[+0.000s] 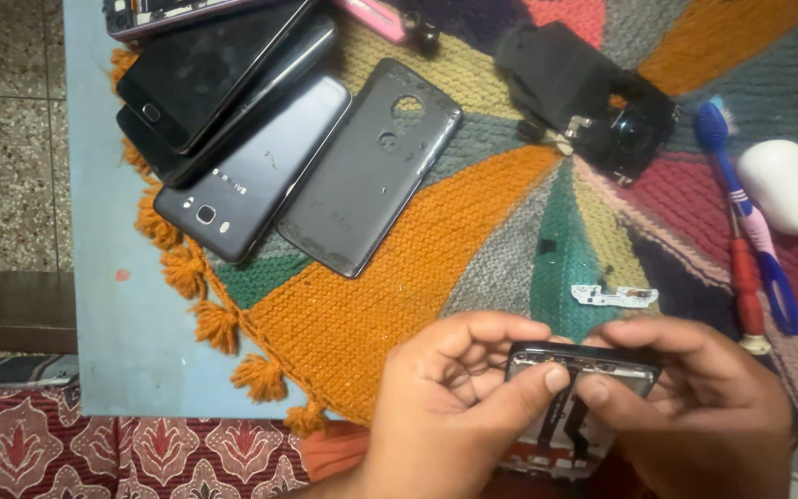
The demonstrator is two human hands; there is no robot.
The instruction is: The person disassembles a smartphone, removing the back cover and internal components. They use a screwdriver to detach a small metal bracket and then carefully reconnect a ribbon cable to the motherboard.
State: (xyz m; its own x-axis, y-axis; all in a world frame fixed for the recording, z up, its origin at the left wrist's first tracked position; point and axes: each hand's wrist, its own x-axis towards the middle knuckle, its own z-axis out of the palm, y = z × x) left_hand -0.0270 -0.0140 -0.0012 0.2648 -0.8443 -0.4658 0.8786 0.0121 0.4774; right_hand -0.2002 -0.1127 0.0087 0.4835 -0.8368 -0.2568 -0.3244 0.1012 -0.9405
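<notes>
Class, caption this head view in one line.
Both hands, left hand and right hand, grip an opened black phone frame.

Under the hands lies a knitted mat (399, 277) in wedges of orange, green, grey, mustard, red and navy, with an orange tassel fringe. It rests on a pale blue surface (113, 314). Up and left of the hands are black phones (233, 185) and a dark grey back cover (367, 166). To the right sit a blue toothbrush (768, 259), a red screwdriver (745, 277) and a white case (787, 185).
</notes>
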